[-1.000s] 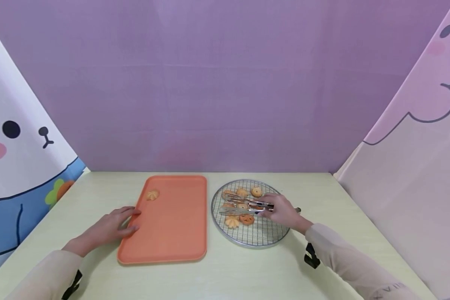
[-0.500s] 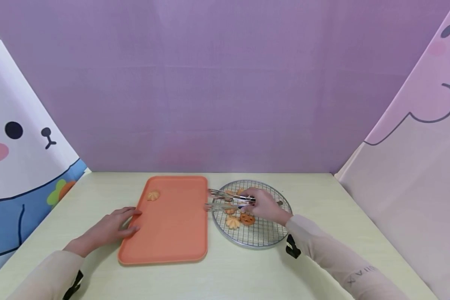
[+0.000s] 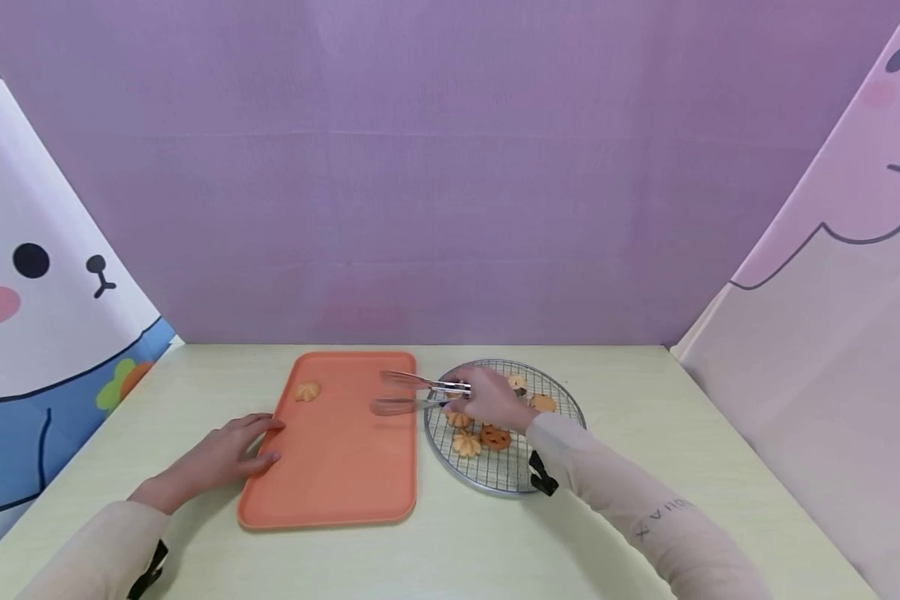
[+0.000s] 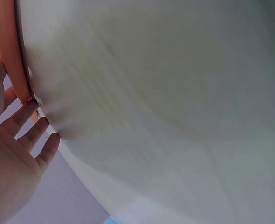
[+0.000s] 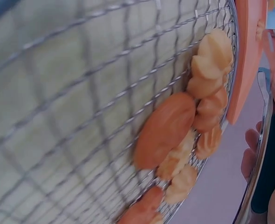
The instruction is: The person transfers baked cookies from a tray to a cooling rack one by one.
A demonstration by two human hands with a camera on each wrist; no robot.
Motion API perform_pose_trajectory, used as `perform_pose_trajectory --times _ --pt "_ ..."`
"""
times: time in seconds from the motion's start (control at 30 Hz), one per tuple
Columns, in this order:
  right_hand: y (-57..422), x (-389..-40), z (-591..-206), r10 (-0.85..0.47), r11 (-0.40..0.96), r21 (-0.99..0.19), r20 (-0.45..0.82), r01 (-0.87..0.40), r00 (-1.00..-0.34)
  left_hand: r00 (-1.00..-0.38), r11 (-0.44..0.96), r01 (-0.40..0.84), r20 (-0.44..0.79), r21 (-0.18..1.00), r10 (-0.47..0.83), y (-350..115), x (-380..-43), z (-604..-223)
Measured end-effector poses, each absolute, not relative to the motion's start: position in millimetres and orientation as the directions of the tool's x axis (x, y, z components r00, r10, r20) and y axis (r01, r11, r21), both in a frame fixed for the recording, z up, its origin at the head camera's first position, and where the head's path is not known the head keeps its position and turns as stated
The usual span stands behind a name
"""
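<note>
My right hand point(image 3: 487, 396) holds metal tongs point(image 3: 450, 387) by their handles. The tongs' arms stand apart over the right side of an orange tray point(image 3: 345, 492), with no cookie showing between their tips. In the right wrist view a dark grip point(image 5: 269, 163) lines the tongs' handle under my fingers. My left hand point(image 3: 221, 457) rests at the tray's left rim, its fingers extended against it, as the left wrist view also shows. One flower-shaped cookie point(image 3: 307, 392) lies at the tray's upper left.
A round wire rack point(image 3: 512, 473) stands right of the tray, bearing several cookies, among them a brown round cookie point(image 3: 495, 437) and a pale flower-shaped cookie point(image 3: 467, 443). My right hand hides part of them. A purple cloth point(image 3: 450, 208) hangs behind the table point(image 3: 457, 550).
My right hand has carried the tongs leftward from above the rack until their tips are over the tray. Cookies at the rack's right side have come into view. My left hand has stayed put.
</note>
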State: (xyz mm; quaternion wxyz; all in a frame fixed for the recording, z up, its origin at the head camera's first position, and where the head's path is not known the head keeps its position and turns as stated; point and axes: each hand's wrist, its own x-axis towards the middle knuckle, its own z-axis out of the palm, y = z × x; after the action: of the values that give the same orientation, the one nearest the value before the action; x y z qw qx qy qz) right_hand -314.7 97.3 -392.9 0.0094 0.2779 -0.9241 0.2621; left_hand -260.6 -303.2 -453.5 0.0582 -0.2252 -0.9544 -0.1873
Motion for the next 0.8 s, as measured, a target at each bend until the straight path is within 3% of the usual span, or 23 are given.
perform_pose_trajectory --times 0.53,0.8 --pt "45 -332 -398 -0.555 0.725 -0.365 0.193 -0.584 -0.809 -0.887 0.826 0.46 0.21 0.325 0.412 -303 -264 -455" --pt "22 -341 -404 -0.534 0.745 -0.363 0.18 -0.56 -0.826 -0.886 0.824 0.462 0.207 0.329 0.414 -302 -267 -455"
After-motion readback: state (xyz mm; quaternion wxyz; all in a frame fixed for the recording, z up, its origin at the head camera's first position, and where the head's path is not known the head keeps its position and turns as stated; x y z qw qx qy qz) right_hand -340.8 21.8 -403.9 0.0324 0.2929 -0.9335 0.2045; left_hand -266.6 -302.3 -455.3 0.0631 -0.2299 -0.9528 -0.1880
